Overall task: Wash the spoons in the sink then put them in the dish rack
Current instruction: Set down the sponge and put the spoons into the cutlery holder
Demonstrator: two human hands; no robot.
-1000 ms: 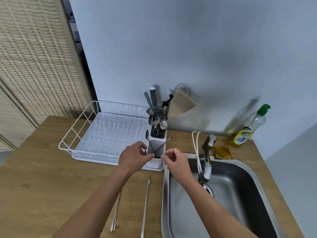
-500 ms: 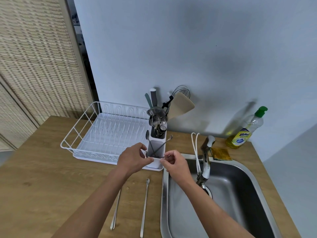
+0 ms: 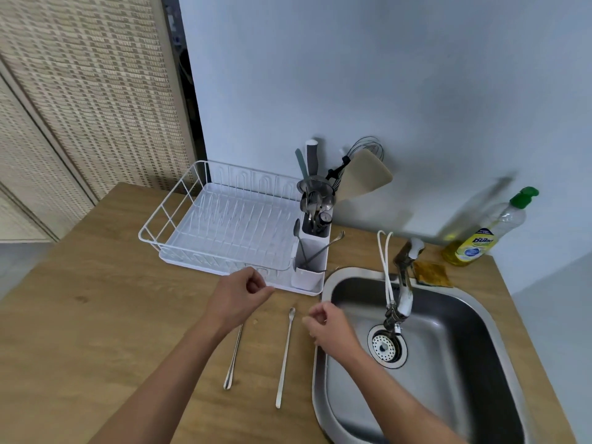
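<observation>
At upper left the dish rack (image 3: 224,232) waits. Mid-frame my left hand (image 3: 238,299) is loosely curled, holding nothing; two spoons (image 3: 285,357) lie on the counter (image 3: 80,331) (unwashed, I judge). My right hand (image 3: 330,328), also curled and holding nothing, hovers by the sink (image 3: 448,363).

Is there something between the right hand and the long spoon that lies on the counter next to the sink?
Nothing visible. The right hand hovers over the sink's left rim, and only bare counter separates it from the long spoon just to its left.
</observation>
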